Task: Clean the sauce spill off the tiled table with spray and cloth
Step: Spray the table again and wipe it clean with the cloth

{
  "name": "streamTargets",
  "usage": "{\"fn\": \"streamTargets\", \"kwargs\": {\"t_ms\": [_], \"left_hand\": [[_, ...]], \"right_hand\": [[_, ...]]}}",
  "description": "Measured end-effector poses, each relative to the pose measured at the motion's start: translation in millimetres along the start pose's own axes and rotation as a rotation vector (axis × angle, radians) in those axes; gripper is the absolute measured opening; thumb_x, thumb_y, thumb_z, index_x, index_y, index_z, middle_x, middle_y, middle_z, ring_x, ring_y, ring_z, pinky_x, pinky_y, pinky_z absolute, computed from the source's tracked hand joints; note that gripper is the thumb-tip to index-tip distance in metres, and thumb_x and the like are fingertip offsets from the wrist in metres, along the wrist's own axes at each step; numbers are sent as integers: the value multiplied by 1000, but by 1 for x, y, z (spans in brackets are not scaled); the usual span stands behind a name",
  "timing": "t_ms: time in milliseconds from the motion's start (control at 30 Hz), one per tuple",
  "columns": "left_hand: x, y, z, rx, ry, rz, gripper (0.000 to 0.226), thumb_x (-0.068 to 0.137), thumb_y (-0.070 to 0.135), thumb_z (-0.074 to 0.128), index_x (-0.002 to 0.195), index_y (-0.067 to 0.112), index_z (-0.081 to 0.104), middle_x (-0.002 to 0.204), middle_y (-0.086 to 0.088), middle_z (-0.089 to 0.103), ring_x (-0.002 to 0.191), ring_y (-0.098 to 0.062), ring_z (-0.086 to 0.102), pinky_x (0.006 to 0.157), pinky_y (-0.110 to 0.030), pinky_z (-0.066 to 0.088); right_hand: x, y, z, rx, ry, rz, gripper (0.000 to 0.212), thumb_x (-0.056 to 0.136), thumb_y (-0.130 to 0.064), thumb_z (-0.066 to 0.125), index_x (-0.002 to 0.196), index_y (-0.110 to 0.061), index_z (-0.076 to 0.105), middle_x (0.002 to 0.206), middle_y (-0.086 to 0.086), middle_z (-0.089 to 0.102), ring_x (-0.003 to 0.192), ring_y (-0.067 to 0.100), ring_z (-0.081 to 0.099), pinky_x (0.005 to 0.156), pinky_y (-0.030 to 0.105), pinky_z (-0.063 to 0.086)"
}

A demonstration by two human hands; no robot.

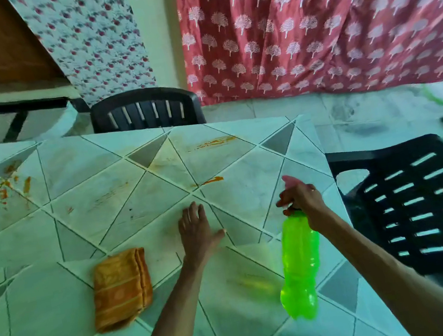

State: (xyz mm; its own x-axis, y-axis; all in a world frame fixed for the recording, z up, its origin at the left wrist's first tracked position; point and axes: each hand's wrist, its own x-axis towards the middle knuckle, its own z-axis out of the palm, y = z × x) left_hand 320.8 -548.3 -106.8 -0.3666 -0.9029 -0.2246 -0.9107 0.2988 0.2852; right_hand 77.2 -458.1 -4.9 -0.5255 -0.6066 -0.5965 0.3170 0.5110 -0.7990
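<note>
spray step in hand, cloth not yet picked up

right hand (300,198) has its fingers curled round the top of the green spray bottle (299,263), at the trigger end. the bottle hangs below the hand over the near right part of the tiled table (248,192). its base is blurred and looks lifted off the tiles, though i cannot be sure. a pale pink tip pokes out ahead of the knuckles; nozzle or finger, cannot tell.

left hand (195,230) lies flat on the tiles, fingers straight and spread, grasping nothing. seems to be bracing.

folded orange cloth (121,288) sits on the table left of the left forearm, near it but apart, untouched.

sauce spill: a short orange streak (212,180) just beyond both hands, a longer smear (216,141) toward the far edge, and a scatter of blobs and dashes (9,183) at the far left corner. faint brownish haze across the middle tiles.

judgement: wetting stage, wiping not begun. the head appears aimed at the nearest streak. next move calls for squeezing the trigger over that mark, then carrying the bottle across to the far smear and the left corner, which is a long reach. after that the bottle goes down and a hand takes the cloth.

black chairs at the far side (146,110) and at the right (425,201).
</note>
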Motion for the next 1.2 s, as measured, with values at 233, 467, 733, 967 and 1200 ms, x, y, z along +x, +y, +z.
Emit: {"fn": "streamTargets", "kwargs": {"t_ms": [233,467,733,967,1200], "left_hand": [[-15,48,22,18,-27,66,99,70,58,75,144,2,41,152,-20,35,139,-37,34,107,-48,35],[-37,63,33,-10,-7,55,91,74,54,73,142,2,42,149,-17,38,136,-36,35,105,-46,35],[-89,37,35,-59,72,-106,92,77,59,68,142,0,41,147,-19,39,133,-37,38,102,-47,39],[-134,-17,29,-64,69,-283,94,79,68,52,146,4,36,151,-18,35,135,-38,38,106,-47,35],[-148,-38,20,-73,66,-239,80,85,54,64,145,9,36,153,-13,33,140,-32,32,109,-43,31]], "right_hand": [[-19,4,-86,116,164,40,29,93,-9,51,112,-25,66,80,9,69,72,25,70,55,28,54],[-34,29,-133,156,222,84,28,93,-11,54,118,-14,67,74,11,66,69,27,68,53,30,52],[-55,42,-105,82,-34,104,33,90,-1,50,109,-24,67,85,12,70,70,22,72,55,28,55],[-71,42,-23,34,-312,78,18,98,-14,53,97,-22,69,85,13,71,73,19,68,65,35,58],[-82,46,53,-68,-381,135,44,87,2,50,121,-21,66,82,10,69,65,20,71,55,29,57]]}}
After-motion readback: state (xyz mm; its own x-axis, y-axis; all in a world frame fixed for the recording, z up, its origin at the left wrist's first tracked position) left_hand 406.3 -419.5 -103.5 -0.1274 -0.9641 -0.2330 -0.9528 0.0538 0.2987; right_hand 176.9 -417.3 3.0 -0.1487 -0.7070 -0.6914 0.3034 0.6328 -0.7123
